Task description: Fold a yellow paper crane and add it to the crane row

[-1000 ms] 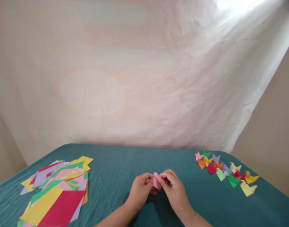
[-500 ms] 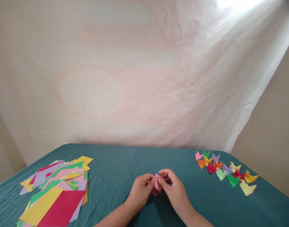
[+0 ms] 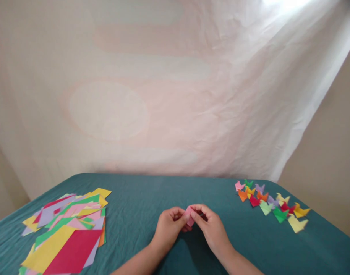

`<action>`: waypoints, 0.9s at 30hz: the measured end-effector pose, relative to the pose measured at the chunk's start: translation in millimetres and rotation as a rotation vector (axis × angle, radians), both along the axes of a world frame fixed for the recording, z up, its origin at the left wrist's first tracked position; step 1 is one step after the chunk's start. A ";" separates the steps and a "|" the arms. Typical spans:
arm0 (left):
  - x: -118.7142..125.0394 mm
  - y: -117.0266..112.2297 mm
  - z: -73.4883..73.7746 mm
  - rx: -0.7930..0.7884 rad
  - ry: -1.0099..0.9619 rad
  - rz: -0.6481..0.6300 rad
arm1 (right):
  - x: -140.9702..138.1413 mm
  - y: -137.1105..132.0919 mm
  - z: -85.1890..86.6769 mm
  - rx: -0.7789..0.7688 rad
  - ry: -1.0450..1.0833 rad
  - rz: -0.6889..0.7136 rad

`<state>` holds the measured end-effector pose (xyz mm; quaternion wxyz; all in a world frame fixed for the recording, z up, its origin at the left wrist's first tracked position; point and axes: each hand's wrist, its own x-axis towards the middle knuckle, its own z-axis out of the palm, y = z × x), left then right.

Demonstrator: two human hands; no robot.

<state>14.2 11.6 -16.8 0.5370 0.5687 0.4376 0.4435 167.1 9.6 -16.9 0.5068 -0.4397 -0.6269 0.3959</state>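
Note:
A small folded piece of pink paper [image 3: 190,216] is pinched between my two hands, just above the cloth near the front middle. My left hand [image 3: 169,226] grips its left side with thumb and fingers. From the right, the thumb and forefinger of my right hand [image 3: 209,228] press on its top and right edge. Fingertips cover much of the paper, so its full shape is hidden.
On the left lies a loose pile of coloured paper sheets [image 3: 73,248]. Several folded paper birds [image 3: 280,215] stand in rows at the right. A dark green cloth [image 3: 135,214] covers the table; a pale sheet [image 3: 169,114] hangs behind.
The pink paper has turned and shows a narrower, more compact shape. My right fingers have closed in on its top edge. The view has shifted slightly.

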 end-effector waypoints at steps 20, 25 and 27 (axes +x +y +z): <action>3.8 -4.0 -6.3 0.009 -0.028 -0.017 | -1.5 -3.4 4.9 0.045 0.003 -0.043; 5.3 -5.2 -5.1 0.045 0.000 0.014 | -0.6 -3.1 1.1 0.004 0.045 -0.032; 6.0 -6.0 -4.8 0.060 0.013 0.016 | 0.0 -3.1 1.0 0.044 0.020 -0.044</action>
